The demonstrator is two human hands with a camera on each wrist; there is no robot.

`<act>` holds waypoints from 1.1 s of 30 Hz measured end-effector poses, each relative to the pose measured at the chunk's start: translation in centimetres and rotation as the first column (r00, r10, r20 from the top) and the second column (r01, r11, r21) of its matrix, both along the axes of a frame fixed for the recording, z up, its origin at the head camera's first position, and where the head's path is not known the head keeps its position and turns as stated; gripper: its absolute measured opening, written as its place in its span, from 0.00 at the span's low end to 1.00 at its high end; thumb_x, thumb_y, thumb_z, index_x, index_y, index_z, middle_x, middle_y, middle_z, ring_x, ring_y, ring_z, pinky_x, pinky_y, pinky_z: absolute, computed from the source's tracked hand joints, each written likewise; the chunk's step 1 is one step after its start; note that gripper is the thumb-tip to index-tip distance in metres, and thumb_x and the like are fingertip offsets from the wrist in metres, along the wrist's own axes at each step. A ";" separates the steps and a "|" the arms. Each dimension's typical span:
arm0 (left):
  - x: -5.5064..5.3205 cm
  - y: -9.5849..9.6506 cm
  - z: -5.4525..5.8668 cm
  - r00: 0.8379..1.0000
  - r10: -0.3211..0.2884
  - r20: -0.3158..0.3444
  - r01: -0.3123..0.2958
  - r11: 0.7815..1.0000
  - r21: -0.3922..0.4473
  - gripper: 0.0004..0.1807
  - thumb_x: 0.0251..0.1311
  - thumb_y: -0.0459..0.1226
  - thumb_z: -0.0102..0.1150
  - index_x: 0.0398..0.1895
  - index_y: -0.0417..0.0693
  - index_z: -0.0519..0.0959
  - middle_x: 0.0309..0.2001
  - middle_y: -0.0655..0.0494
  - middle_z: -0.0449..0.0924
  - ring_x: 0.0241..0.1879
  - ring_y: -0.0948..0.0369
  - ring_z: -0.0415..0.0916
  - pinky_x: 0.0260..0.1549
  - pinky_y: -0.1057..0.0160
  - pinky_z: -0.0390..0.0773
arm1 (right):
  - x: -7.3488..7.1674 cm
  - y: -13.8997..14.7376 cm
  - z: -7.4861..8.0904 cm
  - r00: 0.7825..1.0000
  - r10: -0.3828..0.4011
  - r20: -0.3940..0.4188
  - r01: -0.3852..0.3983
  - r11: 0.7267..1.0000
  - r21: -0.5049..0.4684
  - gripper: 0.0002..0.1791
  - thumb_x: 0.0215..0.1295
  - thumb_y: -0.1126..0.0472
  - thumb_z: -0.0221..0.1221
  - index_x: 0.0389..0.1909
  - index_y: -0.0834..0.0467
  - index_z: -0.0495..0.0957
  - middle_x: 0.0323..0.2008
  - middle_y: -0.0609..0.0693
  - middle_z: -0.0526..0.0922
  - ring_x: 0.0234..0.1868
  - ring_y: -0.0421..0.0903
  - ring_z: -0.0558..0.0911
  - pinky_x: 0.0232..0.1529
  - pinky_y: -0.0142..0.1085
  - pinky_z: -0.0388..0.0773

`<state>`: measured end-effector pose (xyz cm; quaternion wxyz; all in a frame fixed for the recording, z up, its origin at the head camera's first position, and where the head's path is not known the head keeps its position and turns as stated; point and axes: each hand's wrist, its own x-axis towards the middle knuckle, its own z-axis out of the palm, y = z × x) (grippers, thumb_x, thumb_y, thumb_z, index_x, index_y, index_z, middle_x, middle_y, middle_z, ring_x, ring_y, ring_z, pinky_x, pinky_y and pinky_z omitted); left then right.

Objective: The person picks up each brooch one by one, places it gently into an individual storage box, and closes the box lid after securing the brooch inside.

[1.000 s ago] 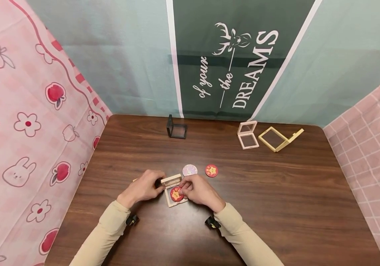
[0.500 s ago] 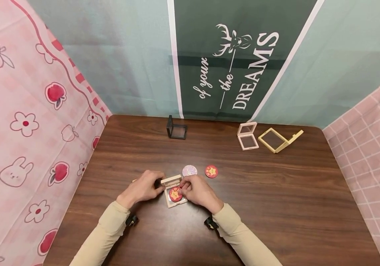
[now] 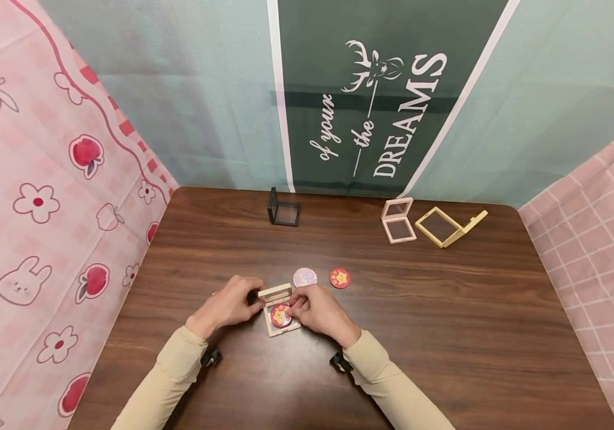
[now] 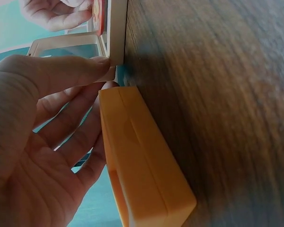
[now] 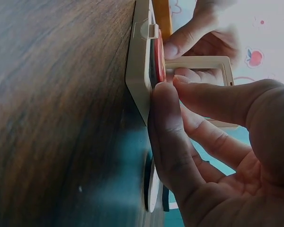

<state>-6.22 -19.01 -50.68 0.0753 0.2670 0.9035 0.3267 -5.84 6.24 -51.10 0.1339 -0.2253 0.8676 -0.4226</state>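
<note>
A cream hinged display frame (image 3: 276, 291) lies on the table with its lid raised. At its left hinge corner, my left hand (image 3: 230, 303) grips it between thumb and fingers. My right hand (image 3: 319, 309) pinches a red round badge (image 3: 280, 315) with a yellow star figure by its right edge. This badge sits over the lower half's clear film, and in the right wrist view it stands slightly proud of the frame's rim. Just beside my left fingers is an orange frame (image 4: 144, 156), almost wholly hidden by the hand in the head view.
Beyond my right hand lie a pale lilac round badge (image 3: 304, 277) and another red badge (image 3: 340, 278). Along the back of the brown table (image 3: 447, 334) stand a black frame (image 3: 286, 214), a pale pink frame (image 3: 399, 230) and a yellow frame (image 3: 440, 227), all unfolded.
The pinched red badge has shifted slightly left inside the cream frame and turned a little under my right fingers. My left hand keeps its grip on the hinge corner.
</note>
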 end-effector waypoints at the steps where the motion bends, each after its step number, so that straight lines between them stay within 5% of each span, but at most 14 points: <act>1: 0.0 0.0 0.0 1.000 0.002 0.001 -0.002 1.000 0.002 0.11 0.57 0.29 0.74 0.31 0.53 0.81 0.28 0.64 0.77 0.27 0.61 0.75 0.26 0.69 0.71 | 0.0 0.0 0.0 1.000 -0.001 0.007 0.001 1.000 0.000 0.04 0.62 0.67 0.73 0.31 0.59 0.86 0.23 0.41 0.81 0.24 0.30 0.76 0.29 0.26 0.75; 14: 0.2 -0.4 0.2 0.999 -0.028 -0.040 0.031 0.997 0.067 0.10 0.57 0.30 0.74 0.40 0.48 0.86 0.34 0.62 0.83 0.31 0.60 0.79 0.31 0.64 0.79 | 0.8 0.0 0.6 0.999 -0.039 0.002 0.039 0.999 0.017 0.12 0.56 0.64 0.79 0.33 0.62 0.85 0.24 0.43 0.82 0.23 0.30 0.78 0.28 0.27 0.77; 18: 0.4 -0.5 0.9 1.000 -0.020 0.013 0.018 0.993 0.114 0.10 0.62 0.37 0.75 0.45 0.48 0.87 0.37 0.59 0.85 0.31 0.57 0.80 0.29 0.61 0.81 | 0.8 0.0 0.6 0.999 -0.041 -0.017 0.042 0.997 0.061 0.16 0.51 0.62 0.82 0.34 0.62 0.85 0.25 0.46 0.84 0.24 0.31 0.77 0.28 0.28 0.76; 24: 0.5 0.1 1.7 0.998 0.027 0.063 -0.035 0.990 0.136 0.08 0.73 0.47 0.66 0.46 0.56 0.87 0.39 0.67 0.84 0.34 0.64 0.78 0.34 0.60 0.81 | 0.7 0.0 0.6 1.000 -0.029 0.000 0.029 0.995 0.091 0.21 0.43 0.60 0.86 0.34 0.61 0.85 0.27 0.49 0.84 0.24 0.33 0.75 0.28 0.29 0.74; 33: 0.8 0.7 1.9 0.999 0.011 0.034 -0.014 0.994 0.108 0.09 0.79 0.41 0.59 0.46 0.48 0.87 0.39 0.59 0.86 0.37 0.68 0.77 0.43 0.58 0.82 | 1.0 0.0 0.6 0.999 -0.012 0.030 0.008 0.993 0.118 0.28 0.39 0.61 0.88 0.40 0.64 0.84 0.30 0.48 0.82 0.23 0.33 0.76 0.28 0.30 0.76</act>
